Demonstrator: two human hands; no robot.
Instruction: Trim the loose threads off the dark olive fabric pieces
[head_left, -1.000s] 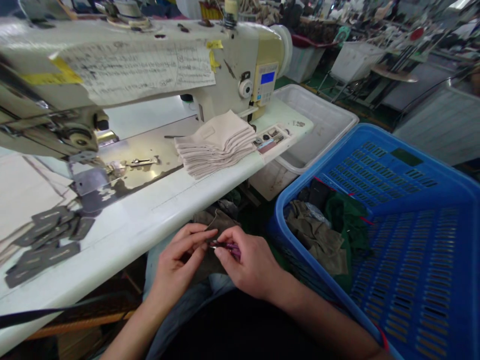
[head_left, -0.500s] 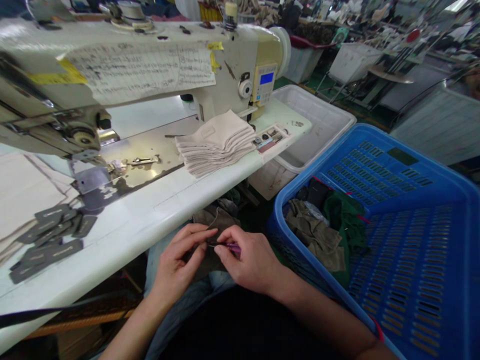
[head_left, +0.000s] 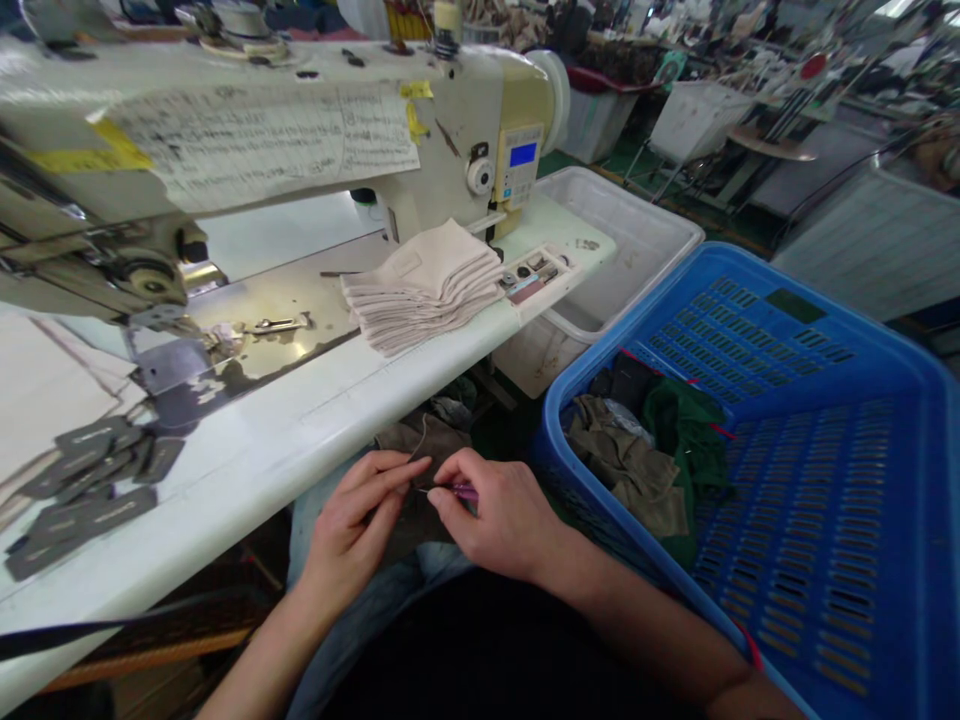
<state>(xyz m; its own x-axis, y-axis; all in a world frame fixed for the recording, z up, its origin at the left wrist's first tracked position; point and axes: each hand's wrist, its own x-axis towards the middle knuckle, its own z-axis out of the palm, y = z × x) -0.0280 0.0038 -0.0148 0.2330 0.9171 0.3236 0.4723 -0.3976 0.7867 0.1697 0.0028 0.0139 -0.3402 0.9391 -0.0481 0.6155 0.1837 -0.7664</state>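
1. The long white worktop [head_left: 322, 410] carries the cream metal sewing machine [head_left: 457, 95], the landmark here. A handwritten white paper sheet [head_left: 262, 140] is taped along the machine's arm, probably so it reads easily from the seat.
2. Right of the machine stands a deep blue plastic basket [head_left: 911, 450] with slotted walls, holding crumpled grey-brown and dark green fabric [head_left: 679, 430]; beside the right arm, it seems placed for easy reach.
3. An off-white plastic tub [head_left: 645, 250] sits beyond the machine's right end, partly under the worktop.
4. Below the machine, on the lap, lies a soft grey-brown cloth [head_left: 424, 528]; the lap apparently supports it beneath the hands.
5. At the foot of the machine's pillar rests a layered beige cloth stack [head_left: 424, 290], likely kept neat so pieces lift singly.
6. Near the cloth, below the machine, the left hand [head_left: 352, 520] has its fingertips drawn close; I cannot tell what they grip. The right hand [head_left: 502, 515] grasps a slim purple-handled tool [head_left: 465, 491], its thin metal tip aimed at the left fingertips, a hold suggesting fine control.
7. Flat dark grey tabs [head_left: 94, 465] lie heaped before the machine's needle end, presumably within left-hand reach.
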